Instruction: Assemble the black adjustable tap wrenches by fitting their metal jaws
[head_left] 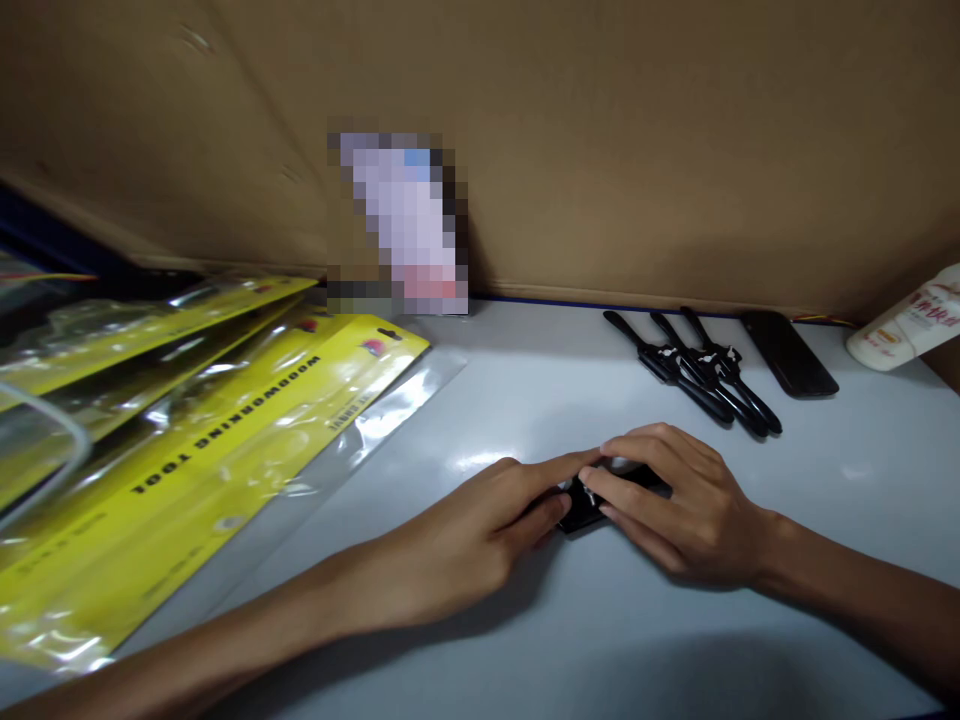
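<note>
Left hand: rests palm-down on the worktop, fingers together and extended, tips touching a small black part at mid-worktop. Not clamped; it pins rather than grips.
Right hand: lies over the same part from the other side, fingers curled down onto it; whether they pinch it cannot be told, since the fingers hide most of it.

Items, largest first:
- Cardboard wall: backs the worktop along its far edge.
- Yellow packaging bags: glossy, overlapping, stacked at the left, one clear flap reaching toward the centre.
- White bottle: lying tilted at the far right.
- Dark flat device: beside the wall, right of centre.
- Black clamps: a small group lying side by side, just left of the device, well apart from the hands.

Handling note: the part is small and mostly covered, so steady fingertip pressure from both sides looks advisable, keeping it flat on the surface.
Clearance: open worktop lies around the hands; the bags bound the left.
</note>
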